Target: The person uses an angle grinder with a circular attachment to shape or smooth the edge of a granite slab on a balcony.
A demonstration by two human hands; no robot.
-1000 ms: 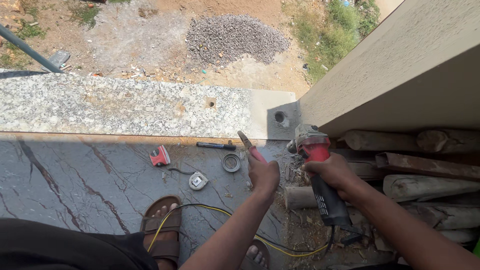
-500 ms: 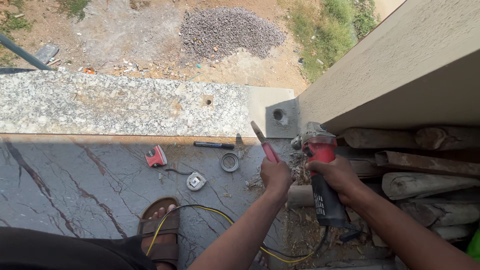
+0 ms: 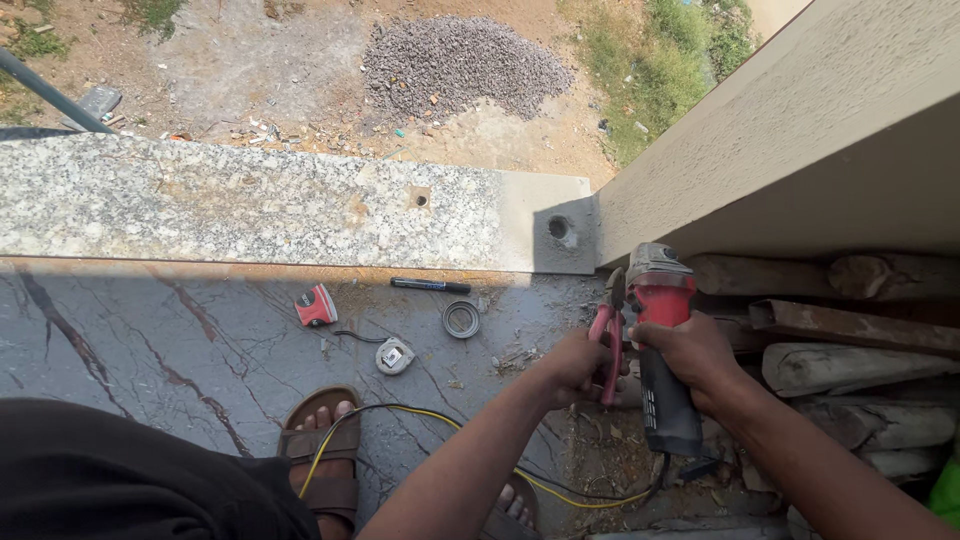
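Red grinder [image 3: 660,350] gripped in right hand [image 3: 690,355], long axis pointing toward wall; left hand [image 3: 572,368] clenched on pink-handled pliers [image 3: 608,335], jaws touching grinder head.

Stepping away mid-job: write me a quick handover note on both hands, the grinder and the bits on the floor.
Left hand: grips red-handled pliers, their nose at the grinder's head.
Right hand: holds the red and black grinder upright over the floor by the logs.
Floor: marker, tape roll, red tape measure, small round tool, yellow cord.
Done: granite ledge has two drilled holes.
Left: grinder's head work unfinished; cutting not started.
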